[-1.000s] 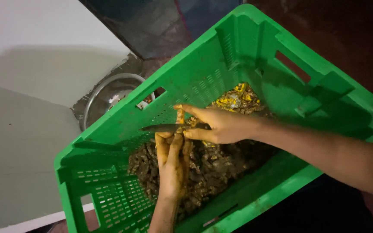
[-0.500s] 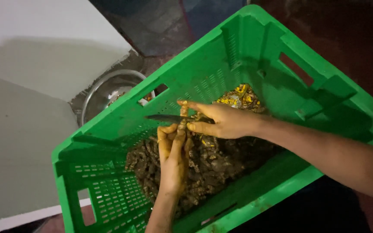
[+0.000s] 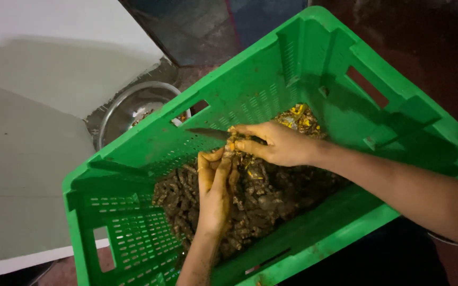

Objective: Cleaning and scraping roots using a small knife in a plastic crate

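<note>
A green crate sits tilted, holding a heap of brown roots with yellow peelings at the far side. The right hand grips a knife, blade pointing left. The left hand holds what seems to be a root piece up against the blade. A steel bowl stands just beyond the crate.

The left hand rises from the bottom edge, forearm nearly upright, palm turned up and fingers curled together toward the right hand. The right hand reaches in from the right, its forearm running long and slanting down to the frame's edge, knuckles up, fingers closed in a grip. Both hands meet fingertip to fingertip and are stained yellow.
</note>
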